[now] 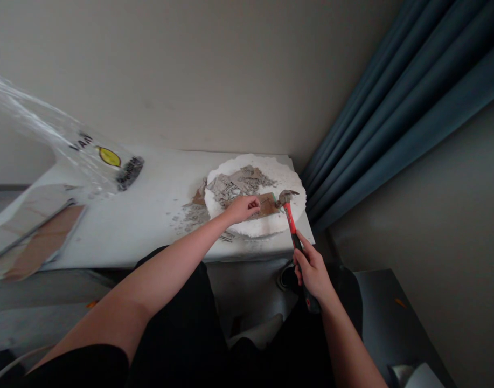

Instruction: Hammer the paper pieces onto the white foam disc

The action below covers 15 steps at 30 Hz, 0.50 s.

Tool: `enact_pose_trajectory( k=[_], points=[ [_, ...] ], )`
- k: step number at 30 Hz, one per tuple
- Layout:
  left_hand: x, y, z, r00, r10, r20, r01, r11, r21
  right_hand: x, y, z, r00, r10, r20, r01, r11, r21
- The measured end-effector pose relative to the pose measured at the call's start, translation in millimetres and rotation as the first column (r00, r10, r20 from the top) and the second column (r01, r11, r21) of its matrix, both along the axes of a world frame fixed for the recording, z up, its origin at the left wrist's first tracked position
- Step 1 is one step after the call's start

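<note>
My right hand [312, 271] grips the red-and-black handle of a hammer [292, 223]. Its steel head rests on the edge of a brown board piece [268, 205]. That piece lies on a round white foam slab [271, 225] heaped with grey rubble [239, 183]. My left hand [244, 208] reaches across with fingers curled, pressing on or pinching the brown piece beside the hammer head.
The foam slab sits on a white table [150, 215] against a beige wall. Grey crumbs [192, 214] litter the table. A clear plastic bag [81, 156] and flat boards [32, 229] lie at the left. Blue curtains [396, 108] hang at the right.
</note>
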State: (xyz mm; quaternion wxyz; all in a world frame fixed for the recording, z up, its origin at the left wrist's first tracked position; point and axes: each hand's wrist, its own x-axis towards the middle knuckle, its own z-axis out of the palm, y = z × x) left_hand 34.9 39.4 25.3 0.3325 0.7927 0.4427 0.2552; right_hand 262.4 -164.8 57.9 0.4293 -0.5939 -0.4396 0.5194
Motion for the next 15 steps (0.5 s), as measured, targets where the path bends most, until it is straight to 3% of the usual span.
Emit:
enact_pose_trajectory(
  k=[7,15],
  points=[
    [2.8,-1.9,-1.5,0.999,0.012,-0.044,-0.011,1.0,0.007,-1.0,-4.5,3.0,1.0,0.016,0.007,-0.016,1.0,0.024],
    [4.6,-2.9,-5.1,0.994,0.007,-0.107,0.009,0.989,0.147,-12.6,-13.2,15.9,0.992,0.122,0.028,-0.124,0.988,0.088]
  ],
)
